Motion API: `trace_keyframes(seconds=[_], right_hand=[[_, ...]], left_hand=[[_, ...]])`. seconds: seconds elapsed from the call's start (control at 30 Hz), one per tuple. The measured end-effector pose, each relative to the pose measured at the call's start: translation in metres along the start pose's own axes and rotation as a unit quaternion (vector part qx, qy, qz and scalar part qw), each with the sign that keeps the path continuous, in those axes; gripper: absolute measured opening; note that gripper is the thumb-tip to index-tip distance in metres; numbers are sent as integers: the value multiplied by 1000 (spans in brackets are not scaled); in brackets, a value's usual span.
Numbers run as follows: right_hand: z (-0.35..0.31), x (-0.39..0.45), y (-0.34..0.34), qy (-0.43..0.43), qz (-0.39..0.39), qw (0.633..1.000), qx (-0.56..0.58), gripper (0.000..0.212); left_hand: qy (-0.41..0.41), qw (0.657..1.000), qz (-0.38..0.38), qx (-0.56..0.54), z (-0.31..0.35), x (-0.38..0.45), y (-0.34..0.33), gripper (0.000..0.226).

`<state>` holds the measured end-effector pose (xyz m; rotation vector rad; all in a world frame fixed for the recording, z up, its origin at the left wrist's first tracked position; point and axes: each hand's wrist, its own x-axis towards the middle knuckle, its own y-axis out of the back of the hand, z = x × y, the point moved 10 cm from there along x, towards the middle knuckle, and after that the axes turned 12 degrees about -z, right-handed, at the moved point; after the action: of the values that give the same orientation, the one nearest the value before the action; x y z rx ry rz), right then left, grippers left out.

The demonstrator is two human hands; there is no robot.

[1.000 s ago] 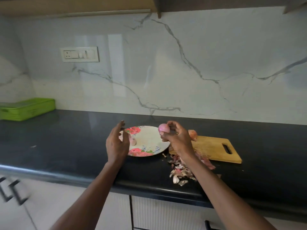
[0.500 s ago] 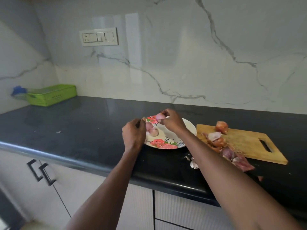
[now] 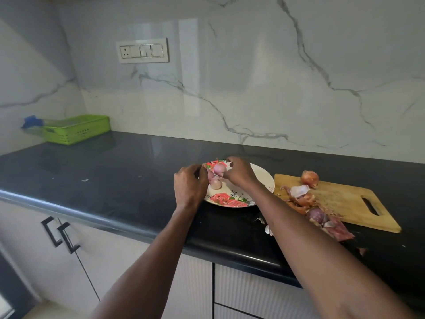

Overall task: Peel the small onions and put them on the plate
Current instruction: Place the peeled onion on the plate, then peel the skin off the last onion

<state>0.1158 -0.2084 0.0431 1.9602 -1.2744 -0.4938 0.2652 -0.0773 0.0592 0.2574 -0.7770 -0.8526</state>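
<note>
While hands (image 3: 190, 185) peel, plate (image 3: 264, 178) holds onions (image 3: 215, 183).

- We cannot see the left hand's (image 3: 190, 187) fingertips; they curl away behind its knuckles, so any grip is unclear.
- The right hand (image 3: 239, 172) covers the plate's (image 3: 264, 178) rim at 12 o'clock.
- The right forearm hides part of the peel scraps (image 3: 266, 229) on the counter.
- The blue object (image 3: 32, 122) at 9 o'clock of the green basket (image 3: 76, 130) is too blurred to name.
</note>
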Motion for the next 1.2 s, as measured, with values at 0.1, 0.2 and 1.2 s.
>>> trace_keyframes(seconds=[0.1, 0.2, 1.2], right_hand=[[-4, -20, 12, 20, 18, 999, -18, 53], [-10, -49, 29, 57, 47, 997, -35, 39], [163, -105, 158, -65, 76, 994, 43, 66]], left_hand=[[-46, 999, 11, 9, 13, -5, 2, 35], [-80, 996, 20, 23, 22, -10, 3, 33], [-138, 960, -204, -130, 174, 6, -192, 21]])
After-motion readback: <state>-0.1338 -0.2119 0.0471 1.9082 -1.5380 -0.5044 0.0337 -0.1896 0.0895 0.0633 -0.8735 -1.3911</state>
